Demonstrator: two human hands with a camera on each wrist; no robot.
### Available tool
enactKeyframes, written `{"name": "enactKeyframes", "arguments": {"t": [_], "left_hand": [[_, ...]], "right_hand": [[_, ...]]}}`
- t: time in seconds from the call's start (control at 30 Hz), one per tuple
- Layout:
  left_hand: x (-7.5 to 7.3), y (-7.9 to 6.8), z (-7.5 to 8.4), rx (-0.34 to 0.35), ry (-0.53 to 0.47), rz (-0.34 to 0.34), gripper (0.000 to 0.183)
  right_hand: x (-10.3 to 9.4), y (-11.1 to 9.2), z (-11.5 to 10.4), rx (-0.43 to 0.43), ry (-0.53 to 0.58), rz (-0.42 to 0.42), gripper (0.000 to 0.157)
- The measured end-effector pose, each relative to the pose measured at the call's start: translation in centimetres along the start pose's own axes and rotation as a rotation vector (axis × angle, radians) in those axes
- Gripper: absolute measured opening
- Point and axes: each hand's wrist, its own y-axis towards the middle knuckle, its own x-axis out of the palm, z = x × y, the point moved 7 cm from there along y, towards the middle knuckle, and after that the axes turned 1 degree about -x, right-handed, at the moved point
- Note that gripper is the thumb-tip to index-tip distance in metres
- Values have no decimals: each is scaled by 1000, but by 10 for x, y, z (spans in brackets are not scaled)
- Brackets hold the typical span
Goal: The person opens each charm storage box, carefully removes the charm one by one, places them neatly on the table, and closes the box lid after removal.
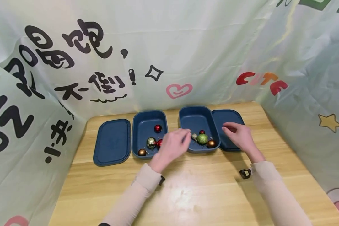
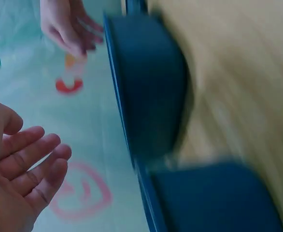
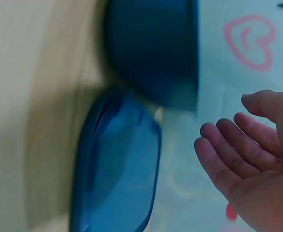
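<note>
My left hand hovers over the gap between two blue boxes, covering part of the left box. The left wrist view shows its fingers loosely bent around nothing. Above the right lid, beside the right box, hangs my right hand, likewise holding nothing. In the left box lie a red bauble, a shiny gold-silver bauble, a copper bauble and another red one partly hidden by the hand. A green glitter bauble sits in the right box among smaller red, silver and copper ones.
Flat on the wooden table, left of the left box, is another blue lid. The right lid lies against the right box's side. A printed cloth hangs behind the table and along both sides.
</note>
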Motion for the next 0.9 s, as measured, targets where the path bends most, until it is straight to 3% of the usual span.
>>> {"name": "enactKeyframes", "arguments": {"t": [0.23, 0.33, 0.5, 0.73, 0.9], "left_hand": [[-51, -22, -79, -231, 69, 20, 29], [-63, -37, -109, -342, 85, -33, 35], [-70, -66, -151, -510, 139, -184, 47], [-71, -96, -185, -621, 226, -405, 61], [-72, -107, -197, -650, 276, -495, 62]], "right_hand": [[24, 14, -40, -32, 130, -61, 35], [38, 18, -55, -36, 191, -107, 33], [64, 24, -81, -62, 252, -174, 32], [102, 31, -118, -138, 319, -245, 33], [125, 37, -137, -168, 347, -278, 32]]}}
